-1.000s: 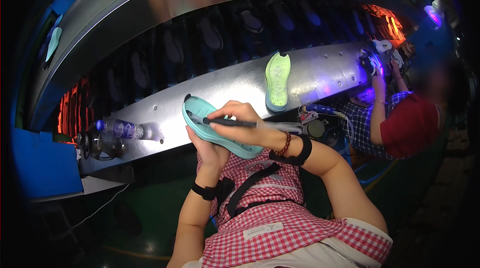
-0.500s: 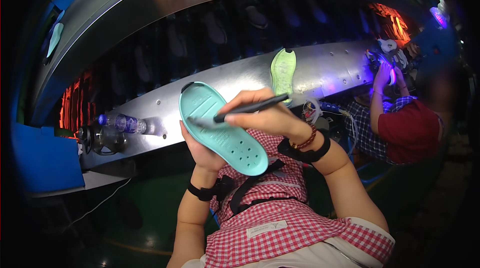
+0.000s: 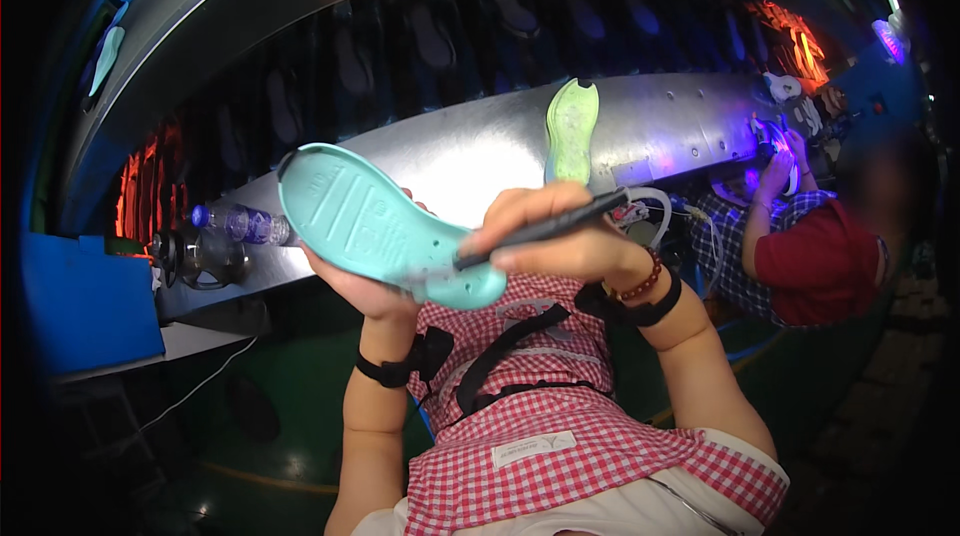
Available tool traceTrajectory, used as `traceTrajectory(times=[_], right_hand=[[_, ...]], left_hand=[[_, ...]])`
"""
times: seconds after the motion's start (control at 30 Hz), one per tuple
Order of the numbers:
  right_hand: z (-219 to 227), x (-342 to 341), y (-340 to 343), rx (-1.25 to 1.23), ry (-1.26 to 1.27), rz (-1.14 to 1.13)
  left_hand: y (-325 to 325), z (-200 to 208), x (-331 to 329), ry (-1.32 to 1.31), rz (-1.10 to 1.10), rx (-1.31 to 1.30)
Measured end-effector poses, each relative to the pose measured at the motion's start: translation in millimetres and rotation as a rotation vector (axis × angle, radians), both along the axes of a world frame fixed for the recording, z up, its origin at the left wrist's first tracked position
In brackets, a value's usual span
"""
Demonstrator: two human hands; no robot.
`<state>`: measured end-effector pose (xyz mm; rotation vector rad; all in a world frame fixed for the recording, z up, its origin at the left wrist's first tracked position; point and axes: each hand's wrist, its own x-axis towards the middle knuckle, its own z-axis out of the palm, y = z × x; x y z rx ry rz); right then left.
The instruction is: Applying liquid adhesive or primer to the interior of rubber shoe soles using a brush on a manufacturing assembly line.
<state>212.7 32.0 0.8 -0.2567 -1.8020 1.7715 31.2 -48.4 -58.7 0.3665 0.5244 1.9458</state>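
Note:
My left hand (image 3: 362, 288) grips a turquoise shoe sole (image 3: 355, 211) from beneath, its black-tipped end up at the left. The sole's inner face, with ridges and small holes, is turned up. In my right hand (image 3: 565, 241) is a black-handled brush (image 3: 550, 227), its tip blurred over the narrower, holed end of the sole. Whether the bristles touch the surface I cannot tell. Beyond my right hand, a pale green shoe sole (image 3: 573, 131) with a black tip lies on the metal ledge (image 3: 450, 148).
A clear bottle with a blue cap (image 3: 245, 224) and a dark-lidded jug (image 3: 210, 261) stand at the left. Dark conveyor slots (image 3: 435, 31) holding soles run behind the ledge. At the right a person in red (image 3: 815, 261) works under violet light. A pale tube (image 3: 660, 206) curves near my brush.
The turquoise sole has shifted left and tilted flatter. My right hand has moved slightly right and down, taking the brush from the sole's middle to its holed end.

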Motion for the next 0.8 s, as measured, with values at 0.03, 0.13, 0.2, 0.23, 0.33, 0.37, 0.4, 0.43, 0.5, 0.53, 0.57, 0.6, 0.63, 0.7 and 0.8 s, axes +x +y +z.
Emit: traceTrajectory(times=[0.03,0.13,0.2,0.23,0.33,0.37,0.4,0.43,0.5,0.53,0.57,0.6,0.63,0.7,0.8], right_hand=[[-1,1,0,0.013,-0.113,-0.052],[-3,4,0,0.179,-0.175,0.036],[-5,8,0,0.237,0.011,0.143],[-8,8,2,0.181,0.121,0.172],[-11,12,1,0.100,-0.151,-0.174],[-12,13,2,0.050,-0.149,-0.053],[-13,14,0,0.109,-0.137,0.058],[-13,15,1,0.168,-0.051,0.080],[-13,17,1,0.152,0.111,0.184],[-13,17,-1,0.028,0.138,0.161],[-14,17,0,0.015,-0.033,0.036],[-15,18,-1,-0.013,-0.137,-0.115],[-17,18,0,-0.087,-0.188,-0.035],[-21,18,0,0.021,-0.065,0.065],[-31,14,-1,-0.261,0.119,0.145]], left_hand=[[2,1,-1,0.016,0.107,-0.124],[3,6,-3,0.003,0.134,0.045],[3,10,-7,-0.024,0.142,0.076],[3,12,-8,-0.011,0.165,0.080],[2,17,-10,-0.037,0.146,0.121],[2,20,-11,0.000,0.159,0.141],[3,22,-11,0.045,0.165,0.160],[1,25,-13,0.032,0.082,0.226],[1,29,-13,0.068,0.139,0.181],[0,29,-12,0.070,0.160,0.181],[0,29,-12,0.031,0.136,0.180],[-1,28,-12,0.046,0.146,0.145],[-2,28,-13,0.060,0.150,0.145],[-3,27,-15,0.081,0.122,0.159],[-4,32,-17,0.091,0.024,0.187]])
